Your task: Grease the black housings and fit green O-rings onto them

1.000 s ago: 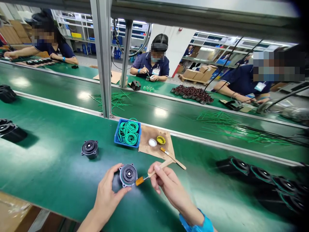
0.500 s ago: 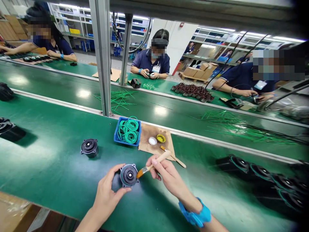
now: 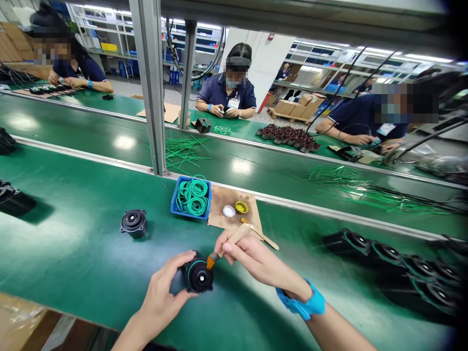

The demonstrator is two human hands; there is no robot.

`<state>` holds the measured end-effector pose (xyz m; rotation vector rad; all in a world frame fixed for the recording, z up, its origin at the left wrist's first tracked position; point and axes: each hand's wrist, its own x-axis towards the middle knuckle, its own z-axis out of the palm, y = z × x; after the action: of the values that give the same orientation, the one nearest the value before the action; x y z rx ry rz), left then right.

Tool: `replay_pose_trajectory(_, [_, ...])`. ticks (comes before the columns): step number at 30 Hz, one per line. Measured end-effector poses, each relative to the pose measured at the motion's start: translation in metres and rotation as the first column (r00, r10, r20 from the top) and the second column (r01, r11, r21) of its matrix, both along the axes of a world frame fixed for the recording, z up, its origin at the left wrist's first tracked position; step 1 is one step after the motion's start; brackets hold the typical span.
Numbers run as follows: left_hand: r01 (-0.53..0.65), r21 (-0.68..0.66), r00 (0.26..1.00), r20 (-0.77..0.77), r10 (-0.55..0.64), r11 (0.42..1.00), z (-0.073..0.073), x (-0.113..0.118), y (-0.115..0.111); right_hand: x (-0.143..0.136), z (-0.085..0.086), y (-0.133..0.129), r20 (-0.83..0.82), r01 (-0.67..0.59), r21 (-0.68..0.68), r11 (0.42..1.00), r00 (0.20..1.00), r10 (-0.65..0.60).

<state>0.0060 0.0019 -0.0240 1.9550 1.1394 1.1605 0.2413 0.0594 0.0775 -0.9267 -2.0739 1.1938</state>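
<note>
Between the thumb and fingers of my left hand (image 3: 163, 287) is a round black housing (image 3: 199, 276), tilted, with a green ring around its raised centre. My right hand (image 3: 244, 251) grips a brush (image 3: 235, 240) by its wooden handle; the orange bristles touch the upper right of the housing's rim. Another black housing (image 3: 134, 223) stands upright to the left. Beyond my hands, a blue bin (image 3: 174, 209) holds green rings (image 3: 193, 195). Beside it, brown cardboard (image 3: 218, 218) carries a yellow cap (image 3: 241, 207) and a white lid (image 3: 229, 211). A second brush (image 3: 268, 240) lies partly on the cardboard.
Several black housings (image 3: 387, 253) stand at the right, and others (image 3: 14, 197) at the far left. A metal post (image 3: 149, 92) rises behind the bin. Across the bench, green strands (image 3: 185, 153) lie on the belt, and three people (image 3: 226, 95) sit working beyond.
The housing in my left hand has tilted and shifted slightly down and right. The brush has moved from the housing's right side to its upper right rim. The view has shifted slightly.
</note>
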Motion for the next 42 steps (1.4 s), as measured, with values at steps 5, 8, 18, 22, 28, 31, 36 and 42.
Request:
replay_pose_trajectory(5, [0.029,0.062,0.999,-0.016,-0.028,0.998,0.004,0.004,-0.001,-0.004,0.013,-0.003,0.001,0.005,0.07,0.998,1.0,-0.005])
replay_pose_trajectory(8, [0.0,0.136,1.0,-0.003,0.0,0.991,0.005,0.009,-0.002,-0.006,0.008,-0.013,-0.062,0.202,0.029,0.979,0.978,-0.2])
replay_pose_trajectory(18, [-0.028,0.263,0.999,-0.007,0.031,0.964,0.009,0.014,-0.005,-0.018,-0.014,-0.039,-0.163,0.485,0.091,0.87,0.869,-0.468])
replay_pose_trajectory(22, [-0.021,0.267,0.999,-0.018,0.027,0.964,0.006,0.013,-0.005,-0.019,-0.012,-0.04,-0.132,0.471,0.164,0.867,0.881,-0.454])
replay_pose_trajectory(28, [0.001,0.28,0.998,-0.065,0.018,0.96,0.007,0.013,-0.006,-0.024,-0.005,-0.041,-0.088,0.394,0.304,0.867,0.918,-0.387])
replay_pose_trajectory(31, [-0.002,0.288,0.997,-0.079,0.026,0.958,0.008,0.014,-0.007,-0.027,-0.001,-0.044,-0.066,0.33,0.363,0.871,0.942,-0.329])
replay_pose_trajectory(36, [-0.029,0.263,0.995,-0.087,0.054,0.964,0.01,0.014,-0.008,-0.029,-0.002,-0.052,-0.02,0.193,0.457,0.868,0.978,-0.207])
replay_pose_trajectory(42, [-0.053,0.268,0.992,-0.1,0.082,0.962,0.014,0.012,-0.007,-0.027,-0.003,-0.061,0.181,-0.046,0.563,0.825,0.981,-0.069])
